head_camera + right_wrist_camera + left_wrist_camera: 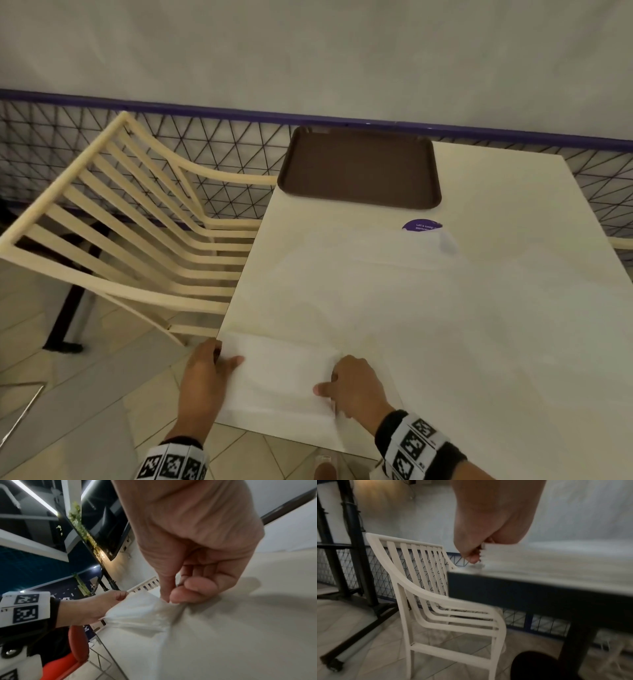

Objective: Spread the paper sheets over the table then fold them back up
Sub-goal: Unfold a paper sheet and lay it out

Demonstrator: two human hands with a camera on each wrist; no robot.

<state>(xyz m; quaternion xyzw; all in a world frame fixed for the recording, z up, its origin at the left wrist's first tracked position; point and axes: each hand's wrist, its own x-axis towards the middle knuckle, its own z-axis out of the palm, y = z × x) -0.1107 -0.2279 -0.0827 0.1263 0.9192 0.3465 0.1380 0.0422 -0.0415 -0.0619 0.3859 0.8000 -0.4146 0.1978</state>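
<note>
A folded white paper sheet lies at the near left corner of the cream table. My left hand grips its left edge at the table's side, thumb on top. My right hand pinches its right edge between thumb and forefinger. The right wrist view shows that pinch on the paper sheet by my right hand, with my left hand at the far edge. In the blurred left wrist view my left hand holds paper at the table corner. A larger sheet lies spread mid-table.
A brown tray sits at the table's far end, a purple round sticker just before it. A cream slatted chair stands left of the table, a wire-mesh fence behind. A red seat is below.
</note>
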